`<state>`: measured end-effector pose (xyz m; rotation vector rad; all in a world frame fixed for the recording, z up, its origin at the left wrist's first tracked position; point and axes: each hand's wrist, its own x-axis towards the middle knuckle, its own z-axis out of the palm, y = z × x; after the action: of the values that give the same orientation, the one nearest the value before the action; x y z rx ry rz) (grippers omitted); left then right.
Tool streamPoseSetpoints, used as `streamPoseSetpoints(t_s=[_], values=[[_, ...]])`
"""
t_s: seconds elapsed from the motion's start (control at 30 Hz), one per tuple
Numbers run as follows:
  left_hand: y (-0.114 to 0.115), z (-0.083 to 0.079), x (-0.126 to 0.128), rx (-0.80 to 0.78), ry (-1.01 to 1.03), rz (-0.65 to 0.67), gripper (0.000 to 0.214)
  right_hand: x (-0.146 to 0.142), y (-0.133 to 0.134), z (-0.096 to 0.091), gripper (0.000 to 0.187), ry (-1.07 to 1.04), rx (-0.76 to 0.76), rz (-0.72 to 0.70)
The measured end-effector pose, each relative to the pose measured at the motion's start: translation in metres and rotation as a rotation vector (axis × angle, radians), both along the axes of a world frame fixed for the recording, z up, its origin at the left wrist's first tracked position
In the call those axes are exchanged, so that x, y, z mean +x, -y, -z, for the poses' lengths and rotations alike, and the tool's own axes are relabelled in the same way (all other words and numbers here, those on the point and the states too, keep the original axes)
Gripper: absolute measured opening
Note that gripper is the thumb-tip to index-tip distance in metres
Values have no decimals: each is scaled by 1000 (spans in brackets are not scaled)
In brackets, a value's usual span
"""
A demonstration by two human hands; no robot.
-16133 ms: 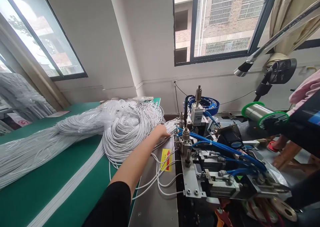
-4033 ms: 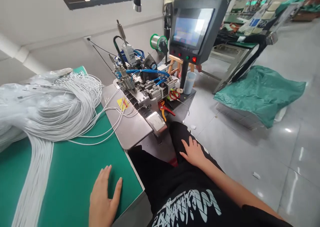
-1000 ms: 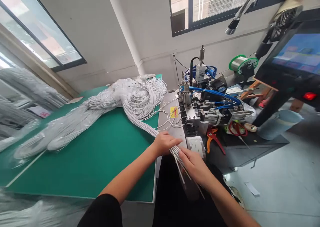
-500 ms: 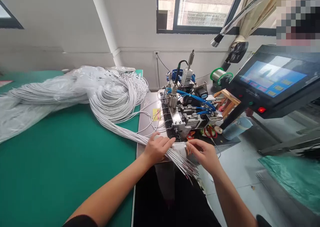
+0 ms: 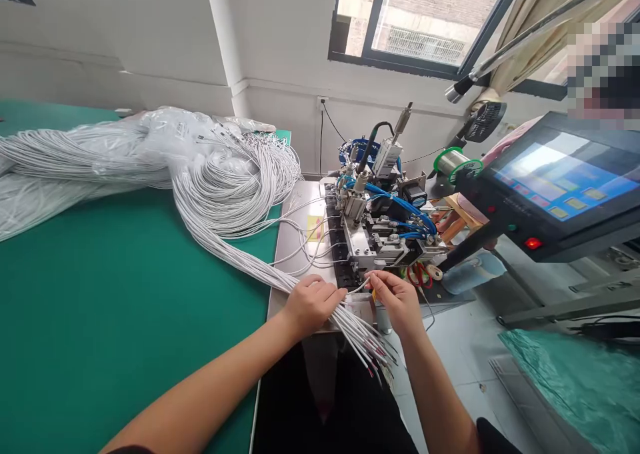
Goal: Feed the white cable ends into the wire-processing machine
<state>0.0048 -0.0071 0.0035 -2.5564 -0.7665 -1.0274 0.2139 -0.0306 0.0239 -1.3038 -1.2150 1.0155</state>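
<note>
My left hand is closed round a bundle of white cables at the front edge of the metal plate. Their stripped, partly reddish ends fan out beyond it, over my lap. With thumb and forefinger pinched, my right hand holds the end of a single white cable that runs across from the left hand. That end is close to the front of a black rail on the bench machine. Several other cables lead from the coil into this rail.
A large coil of white cables with plastic film lies on the green table. At right stand a touchscreen panel and a wire spool. Red-handled scissors lie beside a clear tub. A person is partly visible behind the panel.
My right hand has lifted the single cable's end up toward the rail, and the cable now slants upward. My left hand keeps its grip on the bundle. The camera view has shifted and tilted slightly.
</note>
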Motion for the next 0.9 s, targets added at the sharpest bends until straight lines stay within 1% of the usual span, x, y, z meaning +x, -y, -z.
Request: streamPoseSetpoints(t_s=[0.13, 0.2, 0.27, 0.33, 0.4, 0.53, 0.63, 0.7, 0.8, 0.9], values=[[1, 1, 1, -23, 16, -24, 24, 8, -1, 1, 34, -155, -115, -88], [2, 2, 1, -38, 18, -45, 24, 10, -2, 2, 33, -144, -147, -122], [2, 2, 1, -54, 16, -66, 23, 11, -2, 4, 31, -71, -152, -129], [3, 2, 2, -59, 9, -81, 25, 12, -1, 7, 30, 9, -136, -102], [3, 1, 2, -55, 7, -89, 28, 12, -1, 11, 31, 51, -119, -42], [3, -1, 1, -39, 13, -70, 30, 9, -1, 14, 31, 54, -101, 106], [3, -3, -1, -36, 21, -39, 31, 3, -1, 13, 27, 19, -55, 164], [2, -3, -1, -32, 25, -25, 33, -2, -1, 11, 26, -20, -30, 149], [2, -3, -1, -39, 26, -26, 32, -7, 0, 10, 26, -87, -8, 88], [3, -2, 0, -66, 26, -49, 31, -5, 0, 9, 26, -148, -31, 17]])
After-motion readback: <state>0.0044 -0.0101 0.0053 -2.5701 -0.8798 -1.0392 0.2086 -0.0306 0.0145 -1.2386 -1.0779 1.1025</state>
